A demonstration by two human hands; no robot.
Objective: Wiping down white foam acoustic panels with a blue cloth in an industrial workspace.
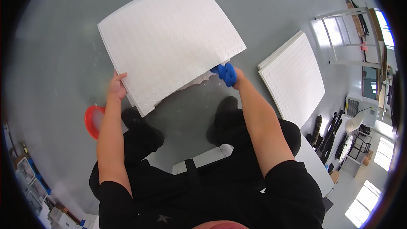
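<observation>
In front of me lies a stack of large white textured sheets [169,38], tilted on the grey floor. Its top sheet covers most of those beneath, and a ragged edge shows below at the near side. My left hand [118,85] grips the stack's left edge, thumb on top and the other fingers out of sight. At the near right corner, my right hand [239,79] closes on a bunched blue cloth [226,74]. The cloth presses up against the sheet's near edge, and the fingertips are hidden behind it.
To the right, a second stack of white sheets [292,78] lies on the floor. A red-rimmed round container [92,121] stands beside my left forearm. My black shoes [228,104] are close to the sheets. A metal frame [335,38] stands far right.
</observation>
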